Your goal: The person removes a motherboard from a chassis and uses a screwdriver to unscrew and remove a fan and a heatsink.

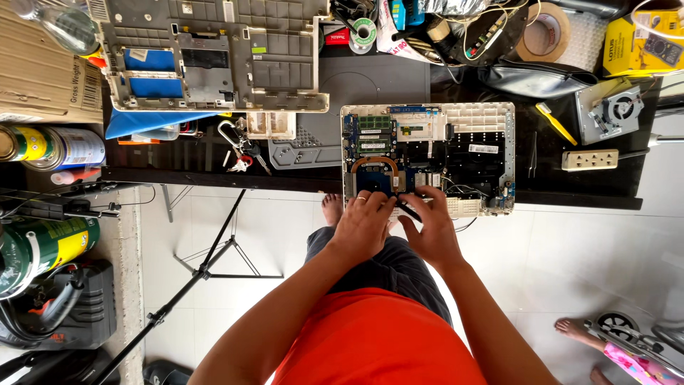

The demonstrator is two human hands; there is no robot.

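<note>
A blue circuit board and a copper-coloured heat pipe are seen inside the white-framed opened laptop (427,158), with green memory modules (373,134) at its upper left. The surface (370,82) beneath it is black. Right of the laptop a yellow brush (556,123) and a cream power strip (589,159) are shown. Left of it a grey-white shell (214,53) is laid over blue. An orange shirt (377,339) is worn.

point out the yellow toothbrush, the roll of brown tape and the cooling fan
yellow toothbrush (556,125): head view, middle of its handle
roll of brown tape (545,32): head view, left side of its ring
cooling fan (621,108): head view, fan hub
</note>
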